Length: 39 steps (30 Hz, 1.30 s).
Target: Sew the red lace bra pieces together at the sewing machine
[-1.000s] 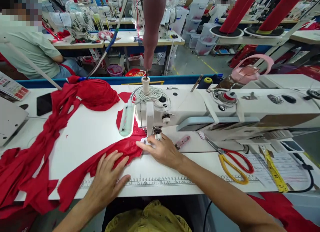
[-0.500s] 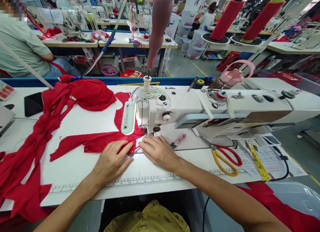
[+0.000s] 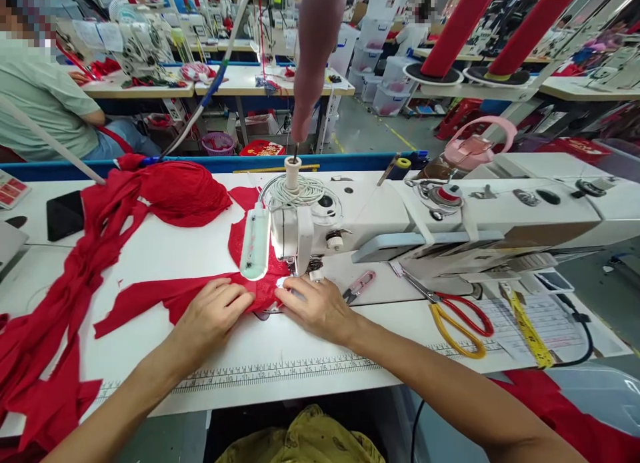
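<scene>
At centre frame, our left hand (image 3: 213, 314) and right hand (image 3: 320, 308) touch thin, wrinkled red cloth (image 3: 261, 294); whether the fingers pinch it, we cannot tell.

Vivid red in the flat cloth (image 3: 165, 298) under the needle end and in the heaped cloth (image 3: 183, 193). White across the bench (image 3: 170, 250), with black ruler markings (image 3: 280, 373) along the front, and white again on the sewing machine (image 3: 375, 206). Pale mint on the lamp (image 3: 255, 246). Red for one scissor handle (image 3: 481, 318), yellow for the other. Yellow with dark graduations on the tape measure (image 3: 527, 330). Pink on the snips (image 3: 363, 283) and the bottle lid (image 3: 473, 151). Red on both thread cones (image 3: 456, 33). Olive-yellow with dark motifs on the wearer's clothing (image 3: 303, 440). Pale green on the co-worker's shirt (image 3: 50, 103).
</scene>
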{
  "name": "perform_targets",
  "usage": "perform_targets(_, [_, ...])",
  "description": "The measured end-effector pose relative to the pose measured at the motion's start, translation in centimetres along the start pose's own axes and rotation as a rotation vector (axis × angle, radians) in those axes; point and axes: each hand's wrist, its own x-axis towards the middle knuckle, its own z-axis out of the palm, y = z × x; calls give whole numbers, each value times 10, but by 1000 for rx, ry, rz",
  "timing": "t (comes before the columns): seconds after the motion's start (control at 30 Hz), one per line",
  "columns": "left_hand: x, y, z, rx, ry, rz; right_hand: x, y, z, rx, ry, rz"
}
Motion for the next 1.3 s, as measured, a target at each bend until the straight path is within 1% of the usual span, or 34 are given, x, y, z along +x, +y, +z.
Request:
perform_targets(0.07, [8, 6, -7, 86, 31, 56, 1, -4, -1, 10, 12, -5])
perform_targets(0.17, [15, 23, -13, 136, 32, 55, 0, -6, -5, 114, -55, 13])
perform_targets(0.27, [14, 36, -11, 20, -22, 30, -4, -2, -9, 234, -112, 33])
perform_targets(0.33, [11, 39, -3, -74, -68, 21, -6, 2, -10, 254, -117, 23])
perform_targets(0.4, [8, 38, 8, -99, -92, -12, -7, 5, -10, 220, -113, -3])
perform_targets(0.5, [5, 34, 24, -27, -55, -60, -8, 7, -8, 127, -104, -27])
perform_targets(0.57, [4, 31, 30, -1, -36, -73, -8, 8, -7, 102, -105, -18])
perform_targets(0.67, [4, 30, 32, -24, -35, -69, -8, 8, -8, 120, -110, 1])
perform_targets(0.87, [1, 32, 36, -76, 3, -76, -11, 5, -8, 126, -103, 18])
perform_targets(1.03, [-2, 31, 40, -116, -42, -120, -15, 4, -5, 96, -19, 40])
perform_targets(1.13, [2, 30, 39, -128, -72, -161, -17, 4, -4, 85, -26, 43])
perform_targets(1.3, [12, 28, 38, -74, -100, -178, -17, 4, -5, 89, -38, 54])
